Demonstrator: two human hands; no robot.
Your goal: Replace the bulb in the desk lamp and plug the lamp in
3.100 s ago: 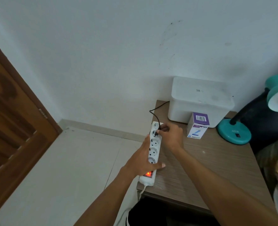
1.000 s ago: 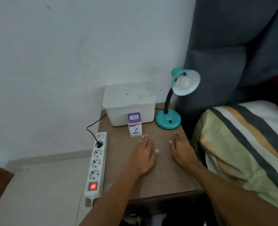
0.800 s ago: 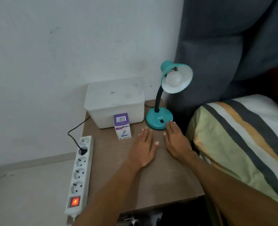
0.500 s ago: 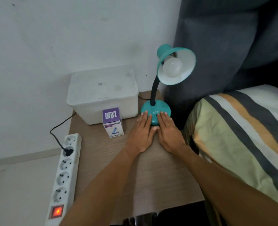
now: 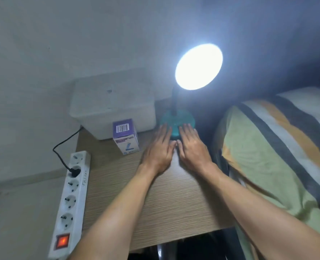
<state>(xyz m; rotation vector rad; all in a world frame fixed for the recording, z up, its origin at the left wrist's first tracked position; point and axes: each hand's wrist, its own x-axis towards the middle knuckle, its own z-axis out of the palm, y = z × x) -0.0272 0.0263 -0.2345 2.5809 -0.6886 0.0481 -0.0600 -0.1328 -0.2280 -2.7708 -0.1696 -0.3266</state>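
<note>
The teal desk lamp (image 5: pixel 176 117) stands at the back of the wooden bedside table (image 5: pixel 170 203), and its bulb (image 5: pixel 198 66) shines bright white inside the shade. My left hand (image 5: pixel 160 149) and my right hand (image 5: pixel 192 147) lie flat side by side, with straight fingertips resting on the front of the lamp's round base. The lamp's black cord ends in a plug (image 5: pixel 74 171) seated in the second socket of the white power strip (image 5: pixel 71 203), whose red switch glows. A purple and white bulb box (image 5: pixel 125 136) stands left of my hands.
A white lidded plastic box (image 5: pixel 112 104) sits at the back left of the table against the wall. A bed with a striped green, orange and grey cover (image 5: pixel 279 156) borders the table on the right. A dark headboard rises behind the lamp.
The lamp's bulb has come on and the room looks darker around it. Both hands slid forward from the tabletop onto the lamp base. Earlier, my right hand pushed the plug into the strip.
</note>
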